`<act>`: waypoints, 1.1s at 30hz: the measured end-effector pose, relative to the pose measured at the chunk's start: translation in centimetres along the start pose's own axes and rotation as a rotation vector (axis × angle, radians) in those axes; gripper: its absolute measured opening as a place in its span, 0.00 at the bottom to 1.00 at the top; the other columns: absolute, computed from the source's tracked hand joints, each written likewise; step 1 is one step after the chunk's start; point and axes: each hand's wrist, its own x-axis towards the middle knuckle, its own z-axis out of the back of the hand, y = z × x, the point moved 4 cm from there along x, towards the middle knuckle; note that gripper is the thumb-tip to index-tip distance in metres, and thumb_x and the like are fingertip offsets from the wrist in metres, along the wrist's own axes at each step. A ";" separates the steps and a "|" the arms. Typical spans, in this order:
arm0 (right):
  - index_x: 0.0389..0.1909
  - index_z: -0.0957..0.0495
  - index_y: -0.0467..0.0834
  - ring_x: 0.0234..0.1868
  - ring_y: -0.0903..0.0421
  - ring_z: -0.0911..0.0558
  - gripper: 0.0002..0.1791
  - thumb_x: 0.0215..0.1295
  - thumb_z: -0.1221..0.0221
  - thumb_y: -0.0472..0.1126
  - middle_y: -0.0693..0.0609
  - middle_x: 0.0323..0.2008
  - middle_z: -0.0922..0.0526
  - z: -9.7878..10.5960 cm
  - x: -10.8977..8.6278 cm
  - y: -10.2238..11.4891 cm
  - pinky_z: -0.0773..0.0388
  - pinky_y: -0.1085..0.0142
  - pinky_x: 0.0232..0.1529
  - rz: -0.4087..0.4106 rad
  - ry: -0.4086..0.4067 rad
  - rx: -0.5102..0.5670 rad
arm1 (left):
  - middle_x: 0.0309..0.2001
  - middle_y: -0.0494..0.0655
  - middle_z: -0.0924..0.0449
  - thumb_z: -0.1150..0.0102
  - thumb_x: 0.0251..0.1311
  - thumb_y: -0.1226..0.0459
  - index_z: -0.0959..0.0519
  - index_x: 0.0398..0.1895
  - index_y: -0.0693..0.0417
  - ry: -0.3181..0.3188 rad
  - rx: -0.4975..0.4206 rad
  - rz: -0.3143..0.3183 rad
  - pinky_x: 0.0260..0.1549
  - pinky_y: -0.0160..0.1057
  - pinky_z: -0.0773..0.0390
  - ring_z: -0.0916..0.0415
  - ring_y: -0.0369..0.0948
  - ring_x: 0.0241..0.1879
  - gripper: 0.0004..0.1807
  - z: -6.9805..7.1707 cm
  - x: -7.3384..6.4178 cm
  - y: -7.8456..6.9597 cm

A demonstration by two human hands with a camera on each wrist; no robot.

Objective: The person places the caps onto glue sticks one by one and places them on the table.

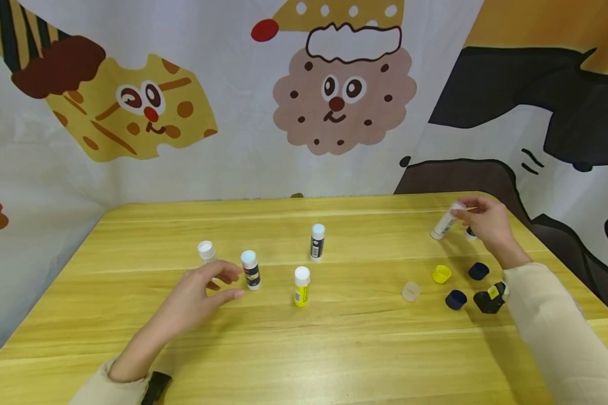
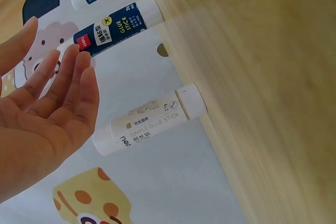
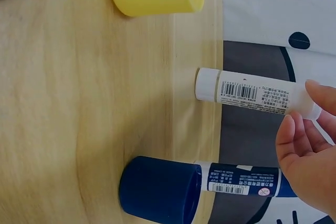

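My right hand (image 1: 488, 222) pinches the top end of a white glue stick (image 1: 445, 224) between thumb and fingers. The stick leans a little, its lower end close to the table at the right back. Beside it, partly hidden by that hand, stands a navy glue stick (image 3: 242, 180). My left hand (image 1: 197, 295) holds nothing; its fingers are loosely bent, thumb apart. Close by it a second white glue stick (image 2: 152, 119) stands upright, partly covered in the head view. Just past its fingertips is an upright navy-and-white glue stick (image 1: 250, 271).
Farther along stand another navy glue stick (image 1: 317, 243) and a yellow one (image 1: 301, 288). Loose caps lie at the right: a yellow cap (image 1: 441, 274), two navy caps (image 1: 456, 300) and a pale cap (image 1: 411, 291). A printed cloth (image 1: 233, 174) hangs behind the wooden table (image 1: 344, 349).
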 end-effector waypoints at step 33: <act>0.55 0.32 0.34 0.34 0.62 0.26 0.29 0.60 0.41 0.49 0.57 0.38 0.27 -0.1 -5.2 7.9 0.25 0.70 0.30 0.019 0.072 0.046 | 0.38 0.51 0.22 0.36 0.53 0.63 0.25 0.43 0.61 0.042 -0.039 0.079 0.35 0.43 0.24 0.25 0.45 0.39 0.16 -0.1 0.9 0.3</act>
